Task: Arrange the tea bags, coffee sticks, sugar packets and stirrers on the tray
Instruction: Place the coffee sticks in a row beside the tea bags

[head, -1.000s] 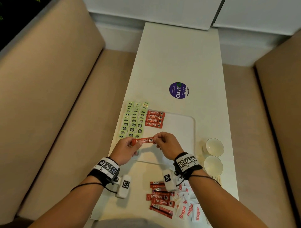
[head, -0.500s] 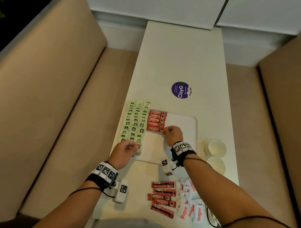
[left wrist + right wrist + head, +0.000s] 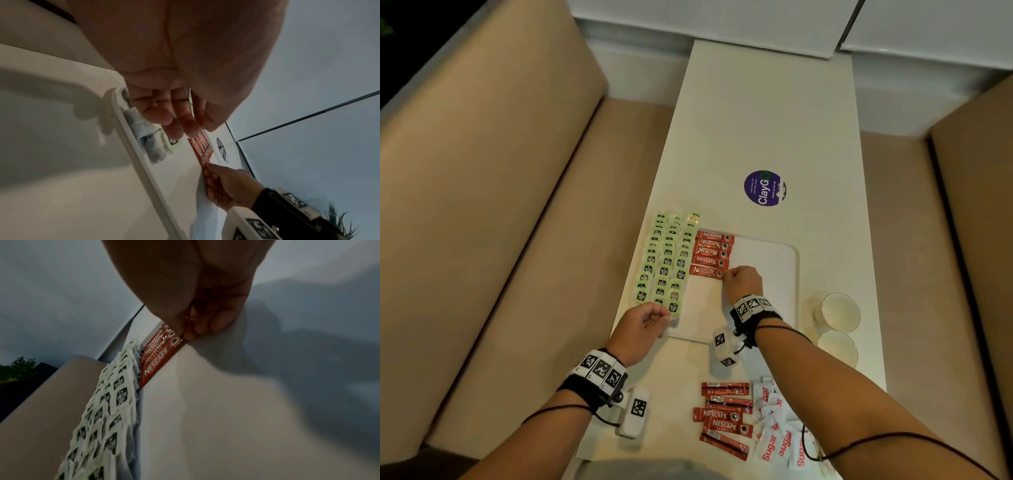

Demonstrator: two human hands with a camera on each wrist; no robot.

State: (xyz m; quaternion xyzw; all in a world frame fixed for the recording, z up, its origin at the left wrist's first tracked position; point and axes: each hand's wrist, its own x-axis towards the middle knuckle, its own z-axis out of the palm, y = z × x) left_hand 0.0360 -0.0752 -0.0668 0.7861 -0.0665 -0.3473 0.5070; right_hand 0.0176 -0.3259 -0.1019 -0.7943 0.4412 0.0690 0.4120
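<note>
Glossy red foil coffee sticks [image 3: 711, 254] and matt paper tea bags [image 3: 664, 262] lie on a smooth white plastic tray [image 3: 774, 257], paper sugar packets [image 3: 774, 445] on the satin-smooth table [image 3: 756, 120] between matt upholstered benches [image 3: 500, 188].

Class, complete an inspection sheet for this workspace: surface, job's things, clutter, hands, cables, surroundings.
Surface: white table bearing a white tray.
Job's things: tea bags in columns on tray's left; coffee sticks beside them; loose coffee sticks and sugar packets off-tray; stirrers not seen.
Clutter: two cups, purple sticker.
Hands: right hand pinches nearest tray stick; left hand loosely curled, holding nothing.
Cables: black cords along forearms.
Surroundings: beige benches both sides.
</note>
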